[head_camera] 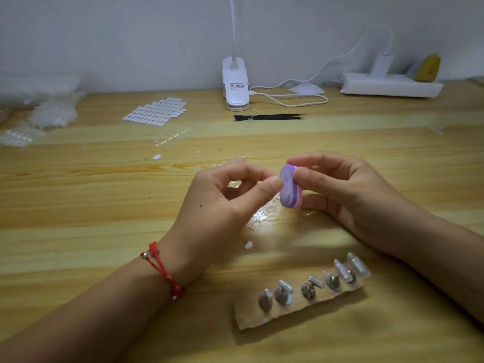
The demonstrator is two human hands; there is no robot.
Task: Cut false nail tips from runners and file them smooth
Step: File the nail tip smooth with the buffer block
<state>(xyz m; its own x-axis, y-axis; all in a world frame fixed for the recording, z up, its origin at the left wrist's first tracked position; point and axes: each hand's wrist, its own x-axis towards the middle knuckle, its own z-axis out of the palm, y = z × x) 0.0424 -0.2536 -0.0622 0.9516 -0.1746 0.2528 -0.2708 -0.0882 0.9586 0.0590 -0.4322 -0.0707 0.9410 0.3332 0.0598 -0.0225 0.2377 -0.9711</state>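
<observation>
My right hand [348, 195] grips a small purple and pink buffer block [289, 189] between thumb and fingers, above the middle of the wooden table [78, 205]. My left hand [225, 203] pinches thumb and forefinger together right against the block's left face; whatever it holds is too small and clear to make out. Below the hands lie clear cut nail tips and runner scraps [262, 216] in a bright patch of light. A single loose tip [248, 244] lies nearer to me.
A cardboard strip with metal nail stands [301, 297], two carrying clear tips, lies at the near right. Farther back are a sheet of oval stickers [157, 112], black tweezers [269, 117], a white clip lamp [235, 85], a power strip [390, 86] and bags of clear tips [39, 111] at left.
</observation>
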